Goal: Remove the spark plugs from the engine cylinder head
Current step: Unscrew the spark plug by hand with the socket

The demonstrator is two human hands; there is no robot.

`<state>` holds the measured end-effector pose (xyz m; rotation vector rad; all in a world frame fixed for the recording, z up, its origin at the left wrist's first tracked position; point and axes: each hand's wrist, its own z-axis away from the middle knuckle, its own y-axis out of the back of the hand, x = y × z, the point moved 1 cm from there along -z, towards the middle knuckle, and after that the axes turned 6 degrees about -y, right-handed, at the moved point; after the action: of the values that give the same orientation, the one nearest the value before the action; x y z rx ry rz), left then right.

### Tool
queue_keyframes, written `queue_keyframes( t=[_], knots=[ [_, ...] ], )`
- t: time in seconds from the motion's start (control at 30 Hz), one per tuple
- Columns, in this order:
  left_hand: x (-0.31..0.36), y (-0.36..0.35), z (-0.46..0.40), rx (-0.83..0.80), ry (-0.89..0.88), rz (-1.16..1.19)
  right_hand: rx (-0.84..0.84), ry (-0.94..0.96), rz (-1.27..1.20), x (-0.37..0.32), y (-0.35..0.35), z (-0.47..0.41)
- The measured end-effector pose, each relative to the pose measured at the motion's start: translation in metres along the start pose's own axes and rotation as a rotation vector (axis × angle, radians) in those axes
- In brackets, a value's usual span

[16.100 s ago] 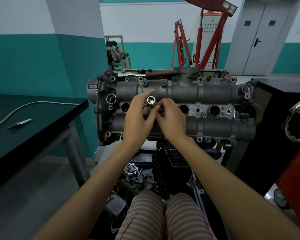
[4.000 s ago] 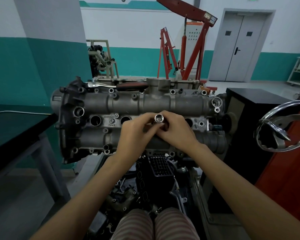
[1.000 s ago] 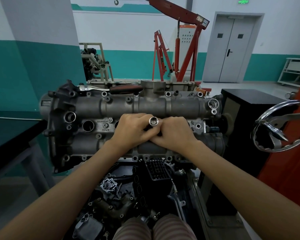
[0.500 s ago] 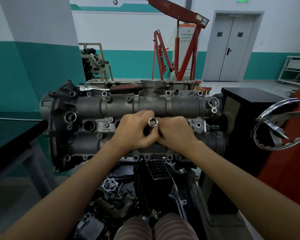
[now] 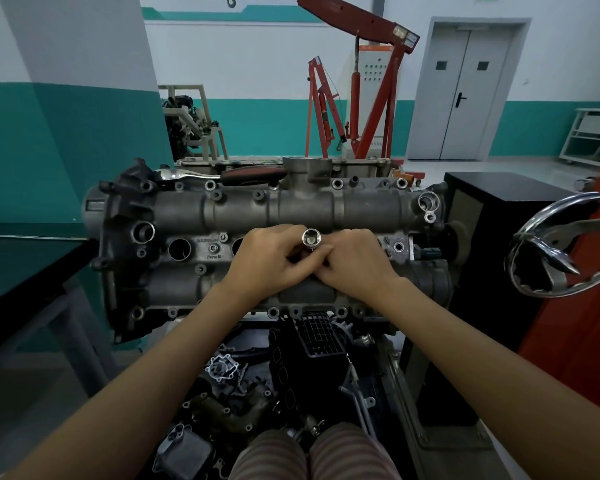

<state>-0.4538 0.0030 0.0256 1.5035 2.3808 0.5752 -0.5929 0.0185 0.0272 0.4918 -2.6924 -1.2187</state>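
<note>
We see the left hand (image 5: 269, 263) and the right hand (image 5: 355, 263) together at the middle of the cylinder head (image 5: 257, 216), both pinching the shaft of a silver socket (image 5: 311, 238) which stands in a plug hole. The spark plugs are hidden.

Both hands, the left hand (image 5: 267, 261) and right hand (image 5: 355, 263), hold a shiny socket (image 5: 311, 238) over the big gray engine (image 5: 291, 209).

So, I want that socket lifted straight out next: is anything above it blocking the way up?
Nothing visible does. The shiny steel socket sticks up between the left hand and right hand, both pinching it below its open top.
</note>
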Motion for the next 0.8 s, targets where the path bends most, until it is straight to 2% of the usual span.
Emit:
queue_keyframes(
  t=[0.3, 0.57, 0.8],
  knots=[
    [0.0054, 0.0016, 0.0000, -0.025, 0.034, -0.096, 0.020, 0.059, 0.055, -0.0005, -0.0032, 0.0008],
    [-0.0032, -0.0002, 0.0031, 0.008, 0.011, -0.010, -0.030, -0.014, 0.022, 0.0053, -0.0057, -0.0014],
    [0.0033, 0.0032, 0.0003, -0.034, 0.031, -0.007, -0.038, 0.041, 0.035, 0.0016, -0.0034, -0.0003]
  ],
)
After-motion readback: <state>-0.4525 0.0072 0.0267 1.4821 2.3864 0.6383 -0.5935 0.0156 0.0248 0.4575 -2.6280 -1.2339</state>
